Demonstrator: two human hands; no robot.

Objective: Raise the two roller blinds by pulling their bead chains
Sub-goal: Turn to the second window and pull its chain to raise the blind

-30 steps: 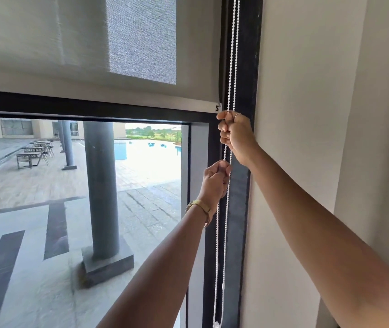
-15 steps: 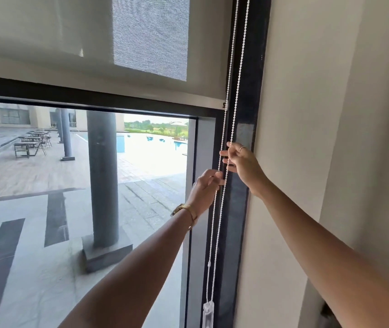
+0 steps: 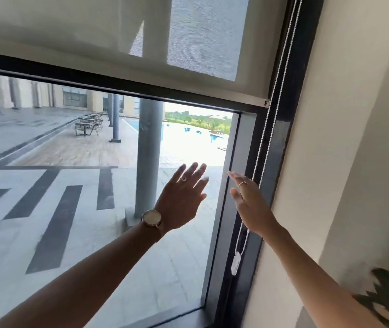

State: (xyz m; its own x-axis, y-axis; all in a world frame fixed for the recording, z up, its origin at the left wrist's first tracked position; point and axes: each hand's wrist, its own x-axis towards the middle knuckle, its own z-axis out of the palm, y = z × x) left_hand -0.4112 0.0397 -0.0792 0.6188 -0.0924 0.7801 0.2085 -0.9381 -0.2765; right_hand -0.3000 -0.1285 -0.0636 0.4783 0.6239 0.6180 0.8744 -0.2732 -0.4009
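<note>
Hands, left (image 3: 182,197) and right (image 3: 250,204), reach up flat-fingered, grips released, beside the bead chain (image 3: 265,129).

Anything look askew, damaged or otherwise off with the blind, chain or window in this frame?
Nothing stands out. The roller blind hangs with its bottom bar level against the window frame, and the bead chain runs untangled down to its white connector. The left hand and right hand are open, gripping nothing.
</note>
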